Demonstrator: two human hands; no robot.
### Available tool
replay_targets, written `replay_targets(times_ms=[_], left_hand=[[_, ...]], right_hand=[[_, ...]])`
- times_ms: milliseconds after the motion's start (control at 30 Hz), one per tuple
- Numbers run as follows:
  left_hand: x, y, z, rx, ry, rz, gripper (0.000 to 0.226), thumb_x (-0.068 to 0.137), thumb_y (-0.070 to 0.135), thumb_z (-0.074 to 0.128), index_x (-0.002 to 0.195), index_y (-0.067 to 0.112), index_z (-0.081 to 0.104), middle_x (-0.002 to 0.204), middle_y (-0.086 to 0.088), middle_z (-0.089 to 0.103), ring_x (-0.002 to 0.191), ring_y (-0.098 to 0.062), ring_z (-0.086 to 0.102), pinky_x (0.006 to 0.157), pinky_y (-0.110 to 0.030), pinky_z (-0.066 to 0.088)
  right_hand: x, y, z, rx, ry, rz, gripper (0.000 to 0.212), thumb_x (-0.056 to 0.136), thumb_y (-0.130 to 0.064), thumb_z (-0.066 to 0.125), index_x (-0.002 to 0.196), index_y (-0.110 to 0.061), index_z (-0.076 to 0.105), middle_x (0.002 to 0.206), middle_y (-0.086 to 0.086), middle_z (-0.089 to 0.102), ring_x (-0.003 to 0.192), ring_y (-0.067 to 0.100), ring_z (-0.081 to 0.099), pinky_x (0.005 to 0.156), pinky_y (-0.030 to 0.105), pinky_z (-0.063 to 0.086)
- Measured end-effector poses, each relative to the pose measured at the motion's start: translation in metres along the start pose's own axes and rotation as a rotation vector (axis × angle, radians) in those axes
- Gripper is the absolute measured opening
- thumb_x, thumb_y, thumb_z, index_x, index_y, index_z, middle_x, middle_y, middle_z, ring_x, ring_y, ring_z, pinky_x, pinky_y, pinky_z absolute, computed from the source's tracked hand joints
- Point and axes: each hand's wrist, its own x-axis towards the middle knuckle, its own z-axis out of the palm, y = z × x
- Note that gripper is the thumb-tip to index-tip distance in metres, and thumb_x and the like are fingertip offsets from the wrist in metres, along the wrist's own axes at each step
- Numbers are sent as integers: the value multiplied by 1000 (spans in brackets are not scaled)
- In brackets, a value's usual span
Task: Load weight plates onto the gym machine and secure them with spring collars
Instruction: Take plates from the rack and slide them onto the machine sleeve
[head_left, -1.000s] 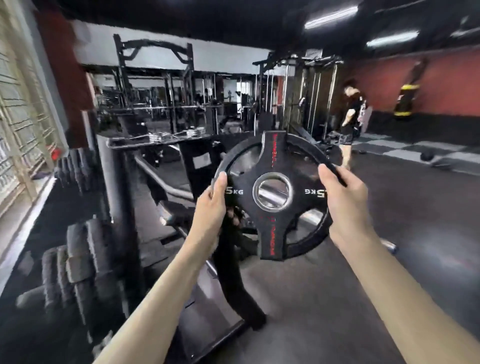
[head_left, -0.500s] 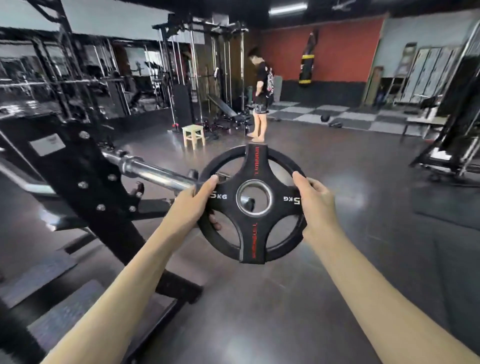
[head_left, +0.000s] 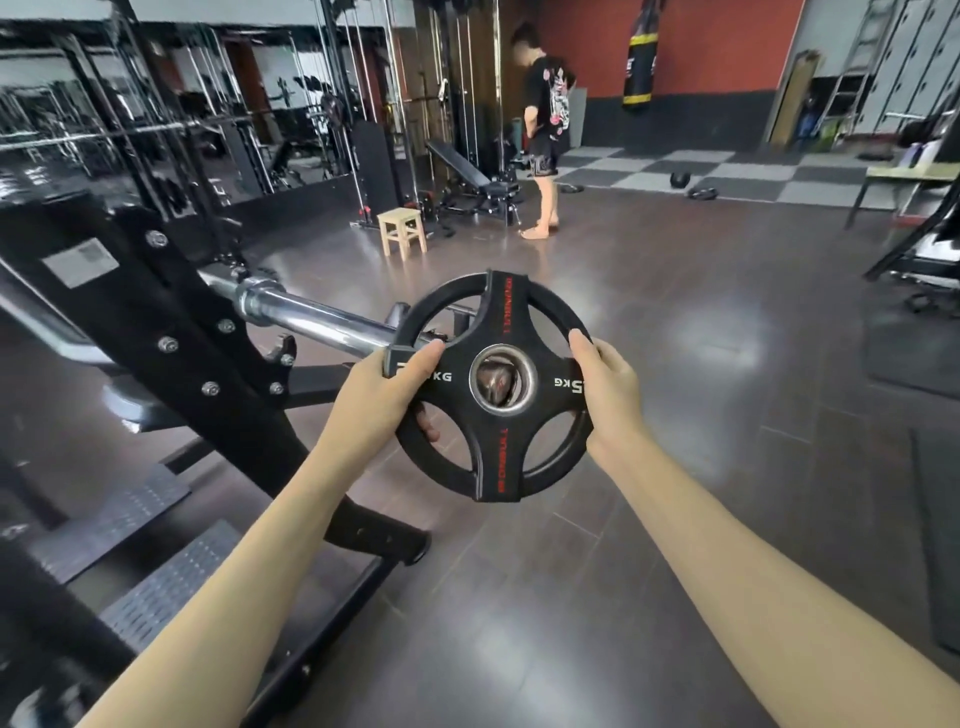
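Dark, glossy floor (head_left: 649, 571) runs out ahead of me, catching the ceiling light, with grey checkered mats further back under a red wall. Off to my left stands the black frame of the machine (head_left: 156, 332), and its chrome sleeve (head_left: 322, 319) juts toward me, bare as far as I can see.

I hold the weight plate (head_left: 491, 387) upright in front of me, facing me, just off the end of that sleeve and not yet on it. My left hand (head_left: 382, 400) grips the left spoke, thumb across the front and fingers curled through the opening behind. My right hand (head_left: 610, 395) clamps the right side the same way, thumb over the rim.

It is marked as a light plate, so I judge it easy to carry, but it is rigid and rubber-coated, so it should not slip. The cut-outs give good grips, and opposite sides, as now, seem best for keeping it square. Its steel-lined hole (head_left: 503, 383) must line up with the sleeve end, or it may catch and bind.

Further off, a small wooden stool (head_left: 402, 231) sits near a bench (head_left: 467, 171), another person (head_left: 545, 124) stands barefoot, and a punching bag (head_left: 640, 52) hangs at the wall. I see no collars.
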Motion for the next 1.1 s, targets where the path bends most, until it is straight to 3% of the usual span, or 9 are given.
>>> replay_targets(times_ms=[100, 267, 400, 500, 633, 733, 833, 933, 1100], left_hand=[[-1, 2, 2, 155, -8, 95, 26, 97, 42, 63, 100, 16, 62, 71, -4, 76, 51, -19, 68, 55, -28, 59], [-9, 6, 8, 542, 78, 295, 26, 93, 49, 63, 95, 23, 59, 65, 6, 72, 62, 1, 68, 55, -8, 47], [-9, 5, 11, 722, 141, 480, 34, 91, 58, 57, 90, 24, 56, 57, 8, 65, 53, -8, 62, 54, -26, 48], [-4, 9, 10, 822, 200, 490, 37, 91, 62, 53, 87, 26, 50, 58, 9, 61, 54, -13, 60, 53, -28, 46], [7, 15, 1, 910, 242, 397, 45, 89, 68, 48, 84, 24, 50, 60, 7, 61, 56, -16, 60, 56, -31, 49], [8, 12, 2, 881, 234, 386, 43, 90, 67, 49, 85, 24, 49, 61, 8, 61, 56, -13, 60, 56, -31, 52], [11, 6, -3, 820, 192, 378, 42, 89, 68, 48, 85, 26, 48, 62, 7, 64, 57, -13, 63, 60, -35, 55], [14, 3, -9, 752, 69, 356, 45, 83, 72, 42, 89, 29, 52, 69, 8, 68, 63, -10, 66, 67, -36, 57], [18, 1, -19, 770, 109, 412, 29, 91, 59, 55, 100, 32, 61, 69, 9, 69, 64, -6, 65, 64, -27, 52]], right_hand=[[10, 16, 0, 16, -60, 25, 23, 99, -42, 59, 104, -23, 72, 95, 1, 72, 88, 19, 68, 81, 37, 54], [11, 33, 6, 113, -173, 114, 29, 107, -38, 44, 122, -23, 64, 113, 2, 73, 103, 19, 68, 81, 32, 53], [15, 27, 9, -34, -245, 201, 40, 107, -44, 41, 137, -24, 58, 125, 5, 70, 110, 21, 64, 88, 37, 52], [20, 11, 16, -196, -244, 285, 35, 106, -43, 44, 122, -20, 66, 114, 7, 71, 99, 21, 66, 77, 33, 55], [18, -11, 26, -349, -292, 380, 45, 99, -59, 48, 101, -18, 66, 108, 10, 71, 92, 23, 67, 85, 35, 55], [10, -36, 30, -257, -402, 433, 58, 92, -65, 55, 115, -13, 63, 113, 12, 69, 97, 28, 67, 72, 36, 56], [8, -61, 38, -279, -558, 393, 63, 90, -63, 60, 128, -13, 59, 116, 15, 72, 103, 33, 72, 77, 40, 59], [8, -73, 45, -436, -605, 308, 57, 93, -58, 59, 128, -12, 62, 107, 8, 75, 100, 26, 72, 67, 29, 52], [20, -64, 56, -548, -710, 164, 54, 86, -45, 76, 123, -7, 67, 110, 10, 78, 104, 26, 74, 99, 41, 56]])
